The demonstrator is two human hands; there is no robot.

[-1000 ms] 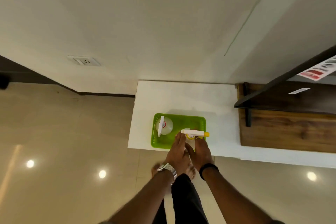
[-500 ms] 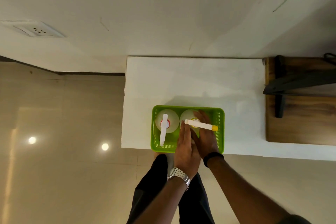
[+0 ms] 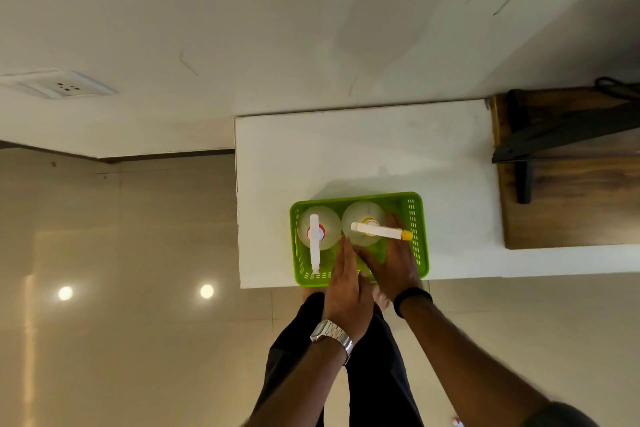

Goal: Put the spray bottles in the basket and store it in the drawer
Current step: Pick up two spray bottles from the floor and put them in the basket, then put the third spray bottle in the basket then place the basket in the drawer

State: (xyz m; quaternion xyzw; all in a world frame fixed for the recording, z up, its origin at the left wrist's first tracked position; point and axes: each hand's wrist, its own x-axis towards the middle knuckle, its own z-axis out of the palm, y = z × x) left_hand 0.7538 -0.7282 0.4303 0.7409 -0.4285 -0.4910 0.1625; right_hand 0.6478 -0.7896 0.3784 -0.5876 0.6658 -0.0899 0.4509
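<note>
The basket [image 3: 417,218] is glossy green plastic with slotted walls, and the two spray bottles [image 3: 325,227] [image 3: 362,218] in it look like cloudy translucent plastic with smooth white heads. The surface [image 3: 346,156] is smooth matt white beside dark grained wood shelving [image 3: 571,204]; the floor [image 3: 138,253] is polished, mirroring lights, and the wristwatch [image 3: 332,336] is shiny metal.

R hand [image 3: 394,263] fingers [image 3: 393,224] hidden behind bottle [image 3: 363,218]

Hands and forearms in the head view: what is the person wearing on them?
Both forearms are bare, no sleeves visible. The left hand has a silver metal-link wristwatch at the wrist; the right hand has a plain black band. No gloves.
</note>
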